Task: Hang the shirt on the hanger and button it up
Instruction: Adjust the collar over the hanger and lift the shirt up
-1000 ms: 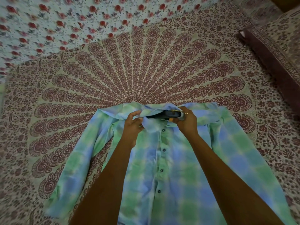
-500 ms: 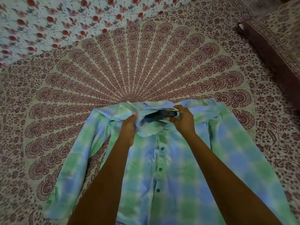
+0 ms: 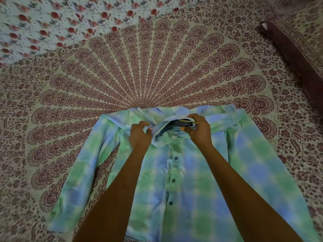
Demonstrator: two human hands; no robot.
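Since a second ago, both hands have shifted slightly along the collar. Green-blue shirt (image 3: 183, 180) lies on the patterned bedspread (image 3: 157, 75); left hand (image 3: 139, 137) pinches collar fabric, right hand (image 3: 199, 131) grasps the dark hanger (image 3: 176, 124) inside the collar.

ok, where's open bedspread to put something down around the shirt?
Free: the maroon mandala bedspread beyond the green-blue plaid shirt collar, up to the rose-print sheet; also left of the sleeve. Crowded: the collar, where left hand and right hand work the dark hanger.
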